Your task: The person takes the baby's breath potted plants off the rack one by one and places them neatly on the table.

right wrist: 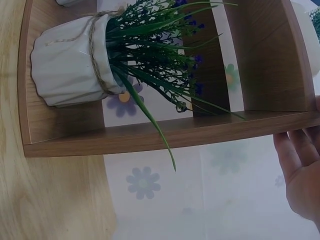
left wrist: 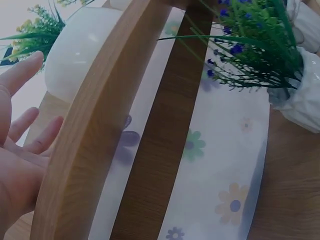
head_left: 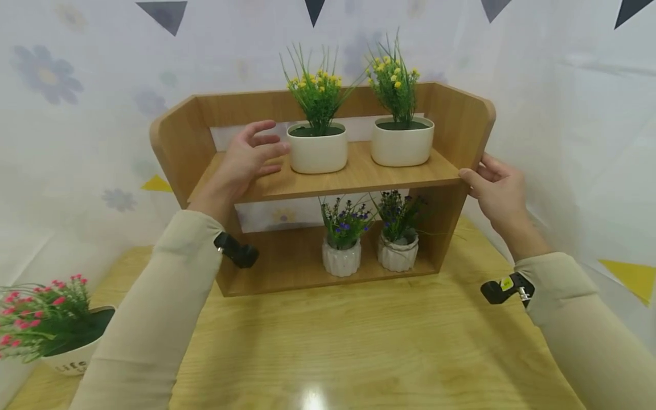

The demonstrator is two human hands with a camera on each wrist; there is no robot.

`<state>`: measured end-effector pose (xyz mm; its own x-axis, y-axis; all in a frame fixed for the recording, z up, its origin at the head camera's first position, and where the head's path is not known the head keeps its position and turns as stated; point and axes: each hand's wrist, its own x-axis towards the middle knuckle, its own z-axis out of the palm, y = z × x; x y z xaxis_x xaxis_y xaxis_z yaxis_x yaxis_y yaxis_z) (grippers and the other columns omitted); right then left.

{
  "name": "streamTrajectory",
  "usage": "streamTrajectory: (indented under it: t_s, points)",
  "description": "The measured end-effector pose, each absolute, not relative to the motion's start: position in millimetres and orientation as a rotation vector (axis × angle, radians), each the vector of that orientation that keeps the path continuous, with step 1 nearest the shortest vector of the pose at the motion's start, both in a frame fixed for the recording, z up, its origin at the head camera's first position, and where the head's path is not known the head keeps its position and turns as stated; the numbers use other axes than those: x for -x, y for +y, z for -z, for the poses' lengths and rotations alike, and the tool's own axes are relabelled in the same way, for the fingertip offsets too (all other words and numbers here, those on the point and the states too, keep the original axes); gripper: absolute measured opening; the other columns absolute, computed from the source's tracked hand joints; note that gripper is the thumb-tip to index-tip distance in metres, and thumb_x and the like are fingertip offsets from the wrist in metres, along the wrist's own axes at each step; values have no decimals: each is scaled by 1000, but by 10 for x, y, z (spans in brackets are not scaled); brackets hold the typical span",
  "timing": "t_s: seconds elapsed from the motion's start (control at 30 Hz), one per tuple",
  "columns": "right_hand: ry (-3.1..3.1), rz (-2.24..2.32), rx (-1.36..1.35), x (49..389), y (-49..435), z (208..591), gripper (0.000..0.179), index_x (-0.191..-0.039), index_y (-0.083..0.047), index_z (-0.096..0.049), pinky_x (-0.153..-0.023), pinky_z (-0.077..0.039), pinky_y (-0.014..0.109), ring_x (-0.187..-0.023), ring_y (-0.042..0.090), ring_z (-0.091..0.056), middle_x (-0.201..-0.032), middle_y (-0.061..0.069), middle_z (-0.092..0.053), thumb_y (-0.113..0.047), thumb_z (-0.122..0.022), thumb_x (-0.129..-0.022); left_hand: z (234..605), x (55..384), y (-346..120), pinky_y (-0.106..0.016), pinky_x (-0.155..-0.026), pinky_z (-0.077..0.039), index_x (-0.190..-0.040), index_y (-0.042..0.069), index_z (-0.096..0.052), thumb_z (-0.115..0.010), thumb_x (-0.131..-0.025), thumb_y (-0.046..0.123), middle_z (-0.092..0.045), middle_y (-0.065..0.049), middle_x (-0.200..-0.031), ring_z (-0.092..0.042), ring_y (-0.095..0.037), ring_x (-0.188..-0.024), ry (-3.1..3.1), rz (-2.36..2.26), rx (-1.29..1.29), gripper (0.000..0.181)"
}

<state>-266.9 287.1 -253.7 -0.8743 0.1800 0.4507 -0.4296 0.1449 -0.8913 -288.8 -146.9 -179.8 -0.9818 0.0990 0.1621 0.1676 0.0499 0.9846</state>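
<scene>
A two-tier wooden shelf [head_left: 328,185] stands on the table. On its upper board are two cream oval pots, the left pot [head_left: 319,154] and the right pot [head_left: 402,145], both with grass and yellow flowers. My left hand [head_left: 251,154] is over the upper board, fingers spread, beside the left pot; whether a fingertip touches it I cannot tell. My right hand [head_left: 499,185] grips the shelf's right side panel, thumb at the front edge and fingers against its outer face [right wrist: 297,155]. Below stand two white pots with purple flowers, one ribbed [head_left: 341,259], one twine-tied [right wrist: 70,65].
A cream pot [head_left: 77,356] with pink flowers and lettering stands at the table's left, partly behind my left sleeve. The wooden table [head_left: 333,341] stretches in front of the shelf. Behind hangs a pale flower-print cloth [head_left: 102,114] with dark pennants along the top.
</scene>
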Motion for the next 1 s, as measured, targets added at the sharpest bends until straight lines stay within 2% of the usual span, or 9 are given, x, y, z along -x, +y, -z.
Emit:
streamTrajectory:
  t_s: [0.13, 0.3, 0.6, 0.8, 1.0]
  points:
    - [-1939, -1798, -250, 2665, 2862, 2538, 55, -143, -5, -56, -69, -57, 19, -90, 3, -68, -128, 15, -65, -7, -74, -91, 1735, 2954, -1456, -48, -103, -47, -153, 18, -40, -78, -90, 17, -42, -11, -151, -51, -32, -131, -2269, 2114, 234, 74]
    - [-1933, -1797, -246, 2654, 2863, 2528, 54, -142, -5, -57, -69, -57, 19, -90, 3, -68, -122, 9, -69, -7, -75, -91, 1691, 3035, -1425, -45, -106, -45, -155, 22, -38, -81, -87, 18, -40, -9, -154, -48, -30, -133, -2344, 2094, 244, 81]
    - [-1900, -1835, -260, 2637, 2844, 2563, 54, -141, -1, -56, -67, -57, 20, -87, 4, -70, -108, 0, -72, -3, -74, -90, 1694, 3121, -1313, -40, -112, -39, -159, 21, -29, -80, -87, 20, -27, -7, -162, -40, -24, -140, -2512, 1973, 345, 88]
    - [-1924, -1805, -257, 2639, 2846, 2556, 56, -143, -3, -55, -68, -57, 19, -89, 4, -69, -115, 4, -71, -6, -75, -91, 1709, 3122, -1304, -40, -113, -37, -159, 21, -28, -81, -87, 24, -28, -7, -162, -39, -23, -140, -2554, 1922, 359, 89]
    - [-1927, -1804, -270, 2634, 2843, 2534, 55, -143, -4, -55, -71, -57, 20, -93, 6, -69, -131, 21, -62, -7, -74, -91, 1719, 3115, -1290, -40, -112, -39, -158, 19, -31, -81, -87, 20, -31, -8, -160, -41, -24, -139, -2510, 1958, 342, 87]
